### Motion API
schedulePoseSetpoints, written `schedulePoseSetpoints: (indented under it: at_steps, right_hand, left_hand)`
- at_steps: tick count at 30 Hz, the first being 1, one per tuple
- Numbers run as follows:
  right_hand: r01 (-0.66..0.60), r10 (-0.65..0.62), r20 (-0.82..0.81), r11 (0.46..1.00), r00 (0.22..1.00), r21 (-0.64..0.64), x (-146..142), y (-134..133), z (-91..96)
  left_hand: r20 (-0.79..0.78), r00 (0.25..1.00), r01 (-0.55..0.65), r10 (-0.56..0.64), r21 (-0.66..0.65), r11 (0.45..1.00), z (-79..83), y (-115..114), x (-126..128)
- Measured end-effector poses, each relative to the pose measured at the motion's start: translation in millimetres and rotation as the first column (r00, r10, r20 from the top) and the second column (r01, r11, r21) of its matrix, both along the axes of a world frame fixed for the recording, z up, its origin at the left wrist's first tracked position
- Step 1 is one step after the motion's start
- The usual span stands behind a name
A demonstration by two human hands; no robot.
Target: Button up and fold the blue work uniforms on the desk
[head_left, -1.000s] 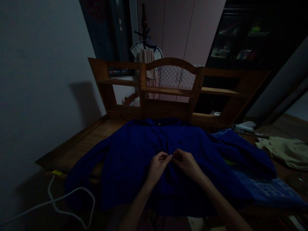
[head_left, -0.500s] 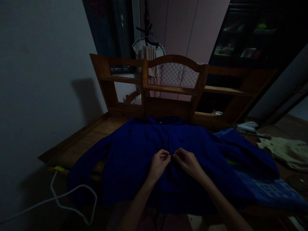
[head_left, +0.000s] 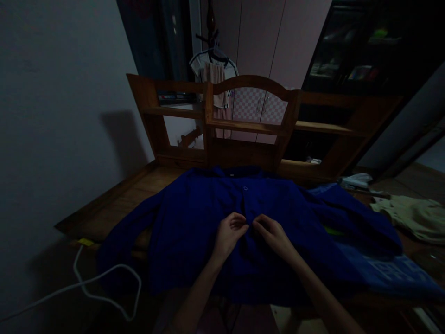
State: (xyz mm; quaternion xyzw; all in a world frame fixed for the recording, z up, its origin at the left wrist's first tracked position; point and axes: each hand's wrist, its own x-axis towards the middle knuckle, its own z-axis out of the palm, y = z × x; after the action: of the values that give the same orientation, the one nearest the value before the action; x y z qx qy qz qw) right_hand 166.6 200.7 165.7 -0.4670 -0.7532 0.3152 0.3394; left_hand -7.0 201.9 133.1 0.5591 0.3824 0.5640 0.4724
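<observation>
A dark blue button-up shirt lies spread face up on a wooden desk, collar toward the back, sleeves out to both sides. My left hand and my right hand meet at the middle of the shirt's front. Both pinch the fabric along the button strip, fingers curled. A small button shows higher up on the strip. The room is dim, so what lies between my fingertips is hard to make out.
A wooden shelf unit stands at the desk's back edge. A white cable loops off the desk's left front. Blue cloth with pale print and a beige garment lie at the right. Clothes hang on a rack behind.
Both hands stayed pinched together on the shirt front, shifting slightly up the strip. The camera tilted a little, and a button above the hands came into sight.
</observation>
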Motion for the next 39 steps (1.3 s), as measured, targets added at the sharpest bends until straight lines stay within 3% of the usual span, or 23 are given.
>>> schedulePoseSetpoints:
  at_steps: [4, 9, 13, 17, 20, 26, 32, 39]
  right_hand:
    - [0.086, -0.097, 0.040, 0.968, 0.994, 0.234, 0, -26, 9.2]
    - [-0.009, -0.037, 0.122, 0.937, 0.992, 0.350, 1, -66, 13.9]
    - [-0.118, -0.006, 0.311, 0.918, 0.950, 0.379, 11, -85, -2.5]
    - [-0.146, -0.028, 0.437, 0.922, 0.899, 0.359, 24, -89, -25.5]
    - [-0.130, 0.000, 0.376, 0.938, 0.927, 0.322, 28, -87, -31.6]
    - [-0.073, 0.045, 0.140, 0.976, 0.989, 0.204, 26, -83, -20.2]
    - [-0.087, 0.055, 0.157, 0.975, 0.986, 0.205, 25, -81, -21.0]
    - [-0.033, 0.018, 0.071, 0.978, 0.997, 0.205, 24, -83, -22.2]
  left_hand:
    - [-0.096, 0.992, -0.076, 0.082, 0.064, 0.995, -0.8, 0, 2]
    - [-0.178, 0.968, -0.166, 0.176, 0.068, 0.984, 4.5, -9, 5]
    - [-0.344, 0.900, -0.256, 0.268, 0.082, 0.963, 14.2, -34, -4]
    - [-0.526, 0.823, -0.140, 0.216, 0.181, 0.974, 17.0, -64, -16]
    - [-0.588, 0.795, -0.028, 0.147, 0.207, 0.978, 11.4, -75, -19]
    - [-0.683, 0.713, -0.017, 0.161, 0.212, 0.977, 10.0, -76, -9]
    - [-0.691, 0.718, 0.064, 0.085, 0.187, 0.980, 21.7, -80, 7]
    - [-0.751, 0.652, 0.062, 0.102, 0.187, 0.980, 11.0, -81, 10]
